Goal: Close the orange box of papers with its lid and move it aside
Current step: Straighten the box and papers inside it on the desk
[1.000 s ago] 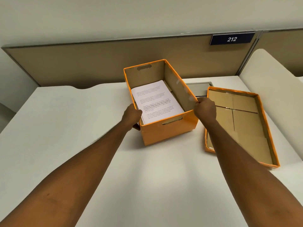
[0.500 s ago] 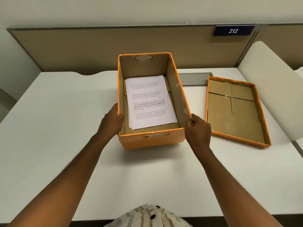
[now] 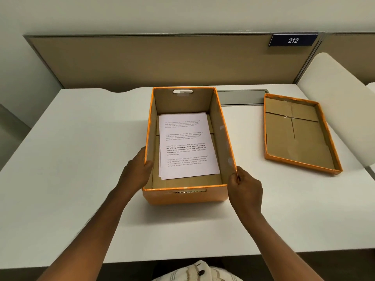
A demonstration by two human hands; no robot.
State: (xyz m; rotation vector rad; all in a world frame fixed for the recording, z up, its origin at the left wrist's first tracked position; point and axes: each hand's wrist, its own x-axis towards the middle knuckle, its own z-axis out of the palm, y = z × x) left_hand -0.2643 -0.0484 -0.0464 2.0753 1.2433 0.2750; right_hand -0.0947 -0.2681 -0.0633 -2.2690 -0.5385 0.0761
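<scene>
Your left hand (image 3: 138, 171) and right hand (image 3: 244, 185) had their fingers (image 3: 236, 175) closed on the orange box (image 3: 184, 196) rim; releasing the right for the lid (image 3: 300, 132) lying beyond those fingers looked wisest.

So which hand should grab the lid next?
The right hand. The lid lies upside down on the table to the right of the box, on that hand's side; the left hand would have to cross over.

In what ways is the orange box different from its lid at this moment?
The orange box is deep with tall walls; the lid is shallow. The box holds printed papers; the lid lies empty, inside up. The left hand and right hand grip the box; the lid lies untouched. Both are orange outside, brown cardboard inside.
</scene>
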